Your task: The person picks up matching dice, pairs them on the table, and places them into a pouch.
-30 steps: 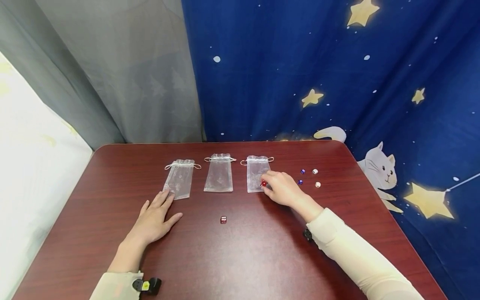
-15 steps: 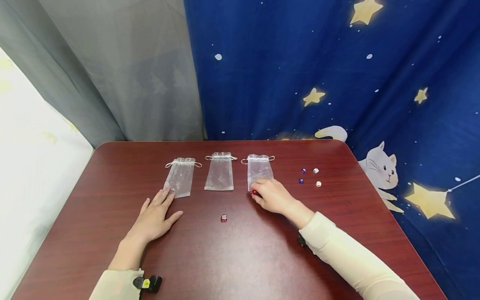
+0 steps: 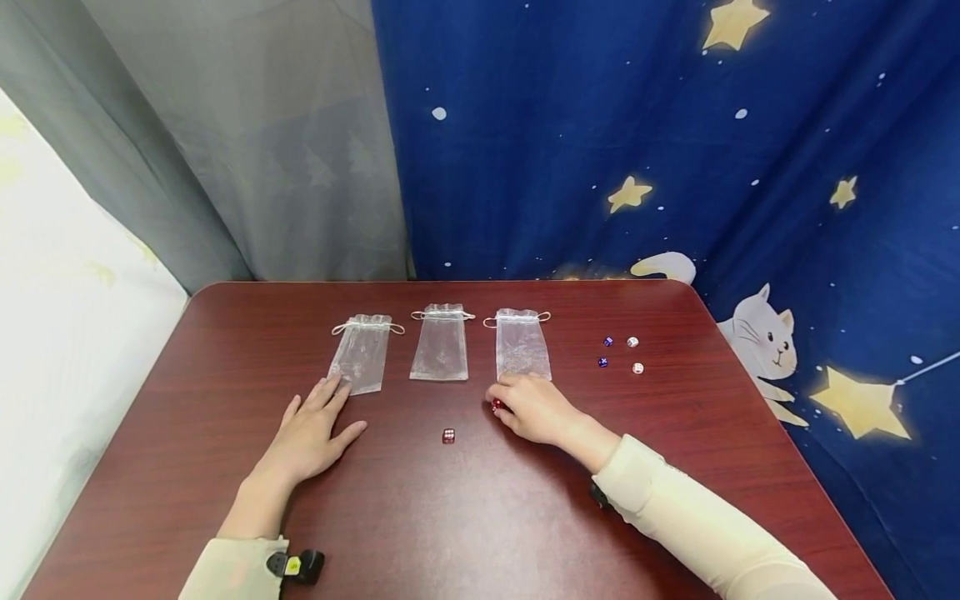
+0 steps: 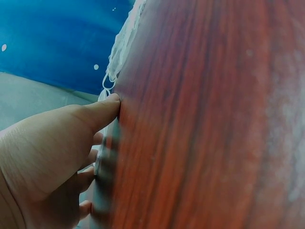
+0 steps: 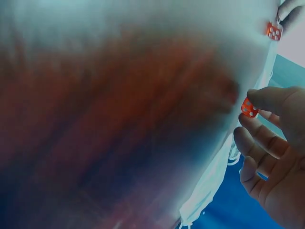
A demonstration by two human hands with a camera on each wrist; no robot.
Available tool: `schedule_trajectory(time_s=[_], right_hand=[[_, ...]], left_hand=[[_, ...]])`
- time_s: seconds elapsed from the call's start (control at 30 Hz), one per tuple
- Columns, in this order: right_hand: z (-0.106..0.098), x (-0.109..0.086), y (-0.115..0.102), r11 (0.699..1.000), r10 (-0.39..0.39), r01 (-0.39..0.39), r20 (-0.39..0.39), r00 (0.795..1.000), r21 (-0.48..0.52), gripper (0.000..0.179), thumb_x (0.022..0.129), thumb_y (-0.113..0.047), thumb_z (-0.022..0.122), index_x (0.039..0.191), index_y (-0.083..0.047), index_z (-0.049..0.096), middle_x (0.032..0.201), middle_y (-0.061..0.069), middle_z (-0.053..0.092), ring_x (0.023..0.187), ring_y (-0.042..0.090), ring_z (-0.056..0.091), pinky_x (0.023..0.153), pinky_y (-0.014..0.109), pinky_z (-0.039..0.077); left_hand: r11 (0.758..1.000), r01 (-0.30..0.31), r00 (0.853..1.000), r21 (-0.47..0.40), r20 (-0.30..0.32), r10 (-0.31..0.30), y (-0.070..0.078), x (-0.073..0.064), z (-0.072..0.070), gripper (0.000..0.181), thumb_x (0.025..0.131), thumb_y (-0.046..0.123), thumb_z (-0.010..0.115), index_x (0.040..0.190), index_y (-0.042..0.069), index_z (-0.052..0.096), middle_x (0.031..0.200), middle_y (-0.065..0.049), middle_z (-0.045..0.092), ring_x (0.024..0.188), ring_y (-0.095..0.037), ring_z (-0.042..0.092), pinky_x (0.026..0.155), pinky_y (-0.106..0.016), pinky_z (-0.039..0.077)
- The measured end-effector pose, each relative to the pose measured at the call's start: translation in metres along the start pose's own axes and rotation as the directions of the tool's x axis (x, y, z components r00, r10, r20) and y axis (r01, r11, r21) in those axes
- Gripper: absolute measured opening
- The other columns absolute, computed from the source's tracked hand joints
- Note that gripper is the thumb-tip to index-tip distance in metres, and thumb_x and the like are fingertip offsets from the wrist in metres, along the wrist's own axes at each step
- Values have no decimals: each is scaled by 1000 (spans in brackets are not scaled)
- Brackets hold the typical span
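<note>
Between thumb and fingertips my right hand (image 3: 536, 408) pinches a red die (image 5: 249, 108) with white pips, just in front of the right organza pouch (image 3: 522, 346). A second red die (image 3: 448, 436) lies on the table to its left, nearer to me. My left hand (image 3: 307, 437) rests flat with fingers spread, its fingertips at the lower edge of the left organza pouch (image 3: 362, 354). The middle organza pouch (image 3: 440, 343) lies between the other two. All three are sheer white with drawstrings at their far ends.
To the right of the pouches sit two blue dice (image 3: 603, 362) and two white dice (image 3: 637, 368). The dark red wooden table (image 3: 465, 533) ends at a far edge before grey and starry blue curtains (image 3: 525, 150).
My right hand has drawn the pinched red die from over the right pouch toward me and to the left. My left hand stays in place.
</note>
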State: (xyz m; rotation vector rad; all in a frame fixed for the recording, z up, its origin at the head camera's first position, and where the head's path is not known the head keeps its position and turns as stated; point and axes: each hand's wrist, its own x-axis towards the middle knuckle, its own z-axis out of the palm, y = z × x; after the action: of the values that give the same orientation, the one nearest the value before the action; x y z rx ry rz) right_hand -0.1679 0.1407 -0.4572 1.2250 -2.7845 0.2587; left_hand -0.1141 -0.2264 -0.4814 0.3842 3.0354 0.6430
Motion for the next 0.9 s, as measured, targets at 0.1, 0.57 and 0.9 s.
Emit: schedule_trajectory(time_s=[0.1, 0.57, 0.9], right_hand=[[2, -1, -6, 1000, -18, 18, 8, 1000, 3, 13, 91, -18, 74, 104, -16, 72, 94, -3, 66, 88, 19, 69, 80, 43, 54], [2, -6, -28, 995, -87, 89, 31, 996, -39, 10, 90, -21, 76, 97, -18, 70, 88, -5, 63, 85, 17, 67, 76, 38, 51], [2, -8, -35, 994, -109, 109, 30, 994, -13, 12, 90, -21, 76, 100, -17, 71, 88, -5, 63, 86, 17, 66, 79, 38, 50]], left_hand=[[1000, 2, 1000, 0, 4, -2, 0, -1, -1, 73, 98, 42, 64, 149, -6, 43, 160, -27, 30, 147, -47, 24, 113, -72, 15], [1000, 7, 1000, 0, 19, -7, -2, 0, -1, 72, 98, 40, 64, 151, -4, 42, 161, -25, 28, 149, -45, 22, 114, -71, 14], [1000, 5, 1000, -4, 20, -5, -4, 1, 0, 73, 98, 40, 64, 152, -3, 40, 162, -25, 27, 149, -45, 22, 115, -71, 13]])
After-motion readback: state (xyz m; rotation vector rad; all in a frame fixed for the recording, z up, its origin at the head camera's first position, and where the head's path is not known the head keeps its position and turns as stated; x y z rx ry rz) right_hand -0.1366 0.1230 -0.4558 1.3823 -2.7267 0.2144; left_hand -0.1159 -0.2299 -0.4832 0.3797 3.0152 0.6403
